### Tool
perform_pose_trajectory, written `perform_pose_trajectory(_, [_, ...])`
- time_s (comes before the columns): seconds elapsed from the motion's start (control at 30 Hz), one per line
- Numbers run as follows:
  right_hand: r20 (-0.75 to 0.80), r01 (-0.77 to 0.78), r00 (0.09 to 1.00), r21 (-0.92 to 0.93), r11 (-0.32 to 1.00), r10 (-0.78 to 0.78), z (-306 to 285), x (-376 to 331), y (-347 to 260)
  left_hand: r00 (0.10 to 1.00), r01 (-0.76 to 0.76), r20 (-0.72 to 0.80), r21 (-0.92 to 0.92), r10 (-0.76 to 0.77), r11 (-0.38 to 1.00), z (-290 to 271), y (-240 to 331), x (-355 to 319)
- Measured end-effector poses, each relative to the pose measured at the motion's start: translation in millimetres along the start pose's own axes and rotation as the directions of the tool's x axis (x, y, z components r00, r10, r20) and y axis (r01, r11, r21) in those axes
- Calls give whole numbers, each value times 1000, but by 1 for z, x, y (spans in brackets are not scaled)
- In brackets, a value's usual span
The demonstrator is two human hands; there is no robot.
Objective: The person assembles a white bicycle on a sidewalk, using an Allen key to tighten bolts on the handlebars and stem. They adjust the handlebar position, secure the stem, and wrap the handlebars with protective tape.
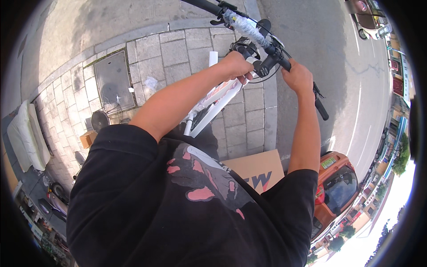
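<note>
While the right hand (297,76) grips the black handlebar (275,51), the left hand (238,66) curls its fingers just beside the stem (265,66); I can't tell whether they close on anything. The bicycle's white frame (222,103) is in front of the person, partly hidden by the left forearm (187,91). To my eye the job looks part done: the bar sits at the front end, yet clear wrapping (243,26) covers its middle, and how firmly it's fixed doesn't show. A cardboard box (255,163) near the body could crowd the footing. An orange car (338,182) stands at right; a metal cover (113,78) lies in the paving (175,52) at left.
</note>
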State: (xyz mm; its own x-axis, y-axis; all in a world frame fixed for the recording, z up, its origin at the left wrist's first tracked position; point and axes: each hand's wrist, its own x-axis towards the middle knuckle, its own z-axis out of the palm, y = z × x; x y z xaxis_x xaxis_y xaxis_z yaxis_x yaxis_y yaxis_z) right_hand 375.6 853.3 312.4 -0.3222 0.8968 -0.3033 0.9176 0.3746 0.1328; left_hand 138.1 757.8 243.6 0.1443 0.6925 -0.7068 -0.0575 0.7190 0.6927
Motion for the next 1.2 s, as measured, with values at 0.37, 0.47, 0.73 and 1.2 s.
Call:
perform_pose_trajectory(0.37, [13,-22,1000,-19,1000,22,0,0,-3,994,111,11,-43,-110,993,5,14,11])
perform_pose_trajectory(0.47, [21,-30,999,-29,999,30,-1,0,-3,1000,26,13,28,-27,999,4,8,11])
perform_pose_trajectory(0.73, [23,-42,999,-52,998,43,2,3,-2,916,38,385,195,-112,980,-22,1,1])
perform_pose_trajectory(1.2, [16,-54,998,-28,998,55,0,-1,-6,862,-408,286,882,419,237,-31,-23,40])
